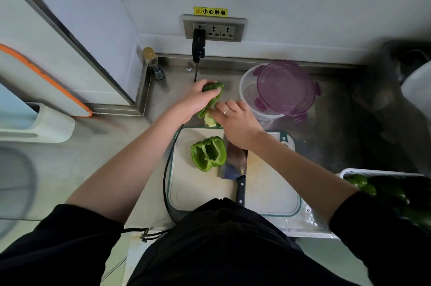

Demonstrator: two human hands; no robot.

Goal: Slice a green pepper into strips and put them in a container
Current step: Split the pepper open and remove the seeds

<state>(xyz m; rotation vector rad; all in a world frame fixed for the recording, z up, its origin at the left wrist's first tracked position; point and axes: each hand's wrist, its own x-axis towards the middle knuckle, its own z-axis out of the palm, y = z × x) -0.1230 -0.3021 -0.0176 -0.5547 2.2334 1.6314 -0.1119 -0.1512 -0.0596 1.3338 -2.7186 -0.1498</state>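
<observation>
pepper half, in hand (pixel 212 90): held above the counter (pixel 326 141) just beyond the far edge of the cutting board (pixel 198 190), clear of the work surface, presumably so the waste could drop off the board. left hand (pixel 198 101) curled round its upper part, fingers wrapped over the green flesh, steadying it.

seed core (pixel 210 121): pale, clustered, at the lower end of the held half. right hand (pixel 235 120) at it with fingers bent inward, a ring on one finger; it appeared to pinch or pull the core, though the fingertips were hidden against the pepper and the exact grip could not be told.

pepper half, on board (pixel 208 153): cut side up, hollow, near the far left part of the board, already cleaned by the look of it and parked out of the way.

cleaver (pixel 234 164): laid flat on the board, touching the right side of that half, handle toward the near edge; set down to free both hands.

container (pixel 250 97): clear, round, at the back of the counter just right of the hands, no strips visible in it; purple lid (pixel 285 87) resting askew over its rim, leaving the left side open.

basket of whole peppers (pixel 382 187): at the right edge of the counter.

judgement: deseeding stage; slicing not yet begun.
</observation>
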